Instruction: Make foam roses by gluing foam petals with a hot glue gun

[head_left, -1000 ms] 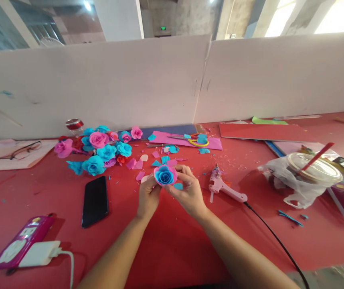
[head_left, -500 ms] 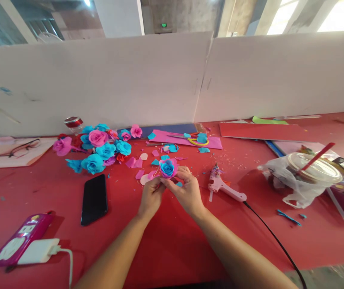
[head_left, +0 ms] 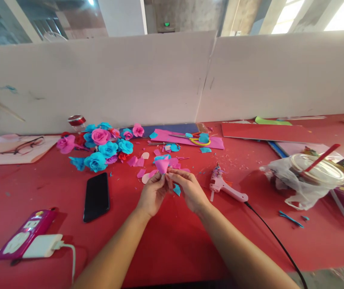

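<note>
A small paper flower [head_left: 162, 163] in pink and blue is held above the red table, its pink outer petals facing me. My left hand [head_left: 152, 195] is closed on its base, thumb and fingers pinched together. From the other side, the fingertips of my right hand [head_left: 189, 189] pinch at the same base. The stem is hidden by the fingers. Pink, white and blue paper petals [head_left: 136, 161] lie scattered just behind the hands. A pink hot glue gun [head_left: 226, 190] rests to the right of my right hand.
Finished paper flowers [head_left: 108, 149] lie bunched at the back left, near a black phone [head_left: 96, 197]. Yellow-handled scissors [head_left: 200, 142] sit on pink paper. At right stands a lidded cup [head_left: 318, 168] in a plastic bag. A power strip [head_left: 29, 233] lies front left.
The flower has tipped over, so its pink outside now shows instead of its blue centre. Both hands have turned with it and stay at its base. The view has shifted slightly.
</note>
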`<state>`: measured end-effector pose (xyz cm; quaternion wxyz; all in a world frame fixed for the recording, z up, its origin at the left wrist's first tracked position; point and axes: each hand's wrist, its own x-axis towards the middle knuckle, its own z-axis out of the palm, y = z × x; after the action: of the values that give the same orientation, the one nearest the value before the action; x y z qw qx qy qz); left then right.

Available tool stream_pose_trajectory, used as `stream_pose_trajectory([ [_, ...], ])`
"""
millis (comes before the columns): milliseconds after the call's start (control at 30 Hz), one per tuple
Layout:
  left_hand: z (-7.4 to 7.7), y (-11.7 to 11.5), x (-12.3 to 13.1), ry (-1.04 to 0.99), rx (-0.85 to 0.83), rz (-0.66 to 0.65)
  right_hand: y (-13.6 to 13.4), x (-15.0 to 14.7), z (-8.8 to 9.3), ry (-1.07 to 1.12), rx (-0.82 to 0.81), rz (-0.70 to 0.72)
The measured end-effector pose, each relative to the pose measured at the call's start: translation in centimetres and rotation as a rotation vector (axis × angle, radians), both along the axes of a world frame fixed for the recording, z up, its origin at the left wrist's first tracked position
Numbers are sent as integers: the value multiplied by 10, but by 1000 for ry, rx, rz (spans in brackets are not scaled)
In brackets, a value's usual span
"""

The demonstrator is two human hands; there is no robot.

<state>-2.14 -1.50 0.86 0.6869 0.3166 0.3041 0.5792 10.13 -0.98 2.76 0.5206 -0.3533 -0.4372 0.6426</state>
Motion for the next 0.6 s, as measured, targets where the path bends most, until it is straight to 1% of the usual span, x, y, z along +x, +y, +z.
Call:
stream_pose_trajectory([
  [100,1,-2,-1,-64,-1,-76,1,1,-1,126,-133,52],
  [133,1,-2,-1,-82,-6,-104,1,1,-2,140,-151,43],
  [200,-1,-3,-2,-113,-23,-150,1,1,-1,140,-150,31],
  [367,-4,-5,-3,-154,-45,-209,-3,1,6,110,-119,36],
  [467,0,-6,-5,-199,-72,-242,-4,0,8,102,-120,55],
  [533,3,-8,-6,-219,-104,-241,-5,0,6,89,-110,65],
  [600,6,-9,-8,-231,-124,-233,-5,0,5,55,-61,65],
])
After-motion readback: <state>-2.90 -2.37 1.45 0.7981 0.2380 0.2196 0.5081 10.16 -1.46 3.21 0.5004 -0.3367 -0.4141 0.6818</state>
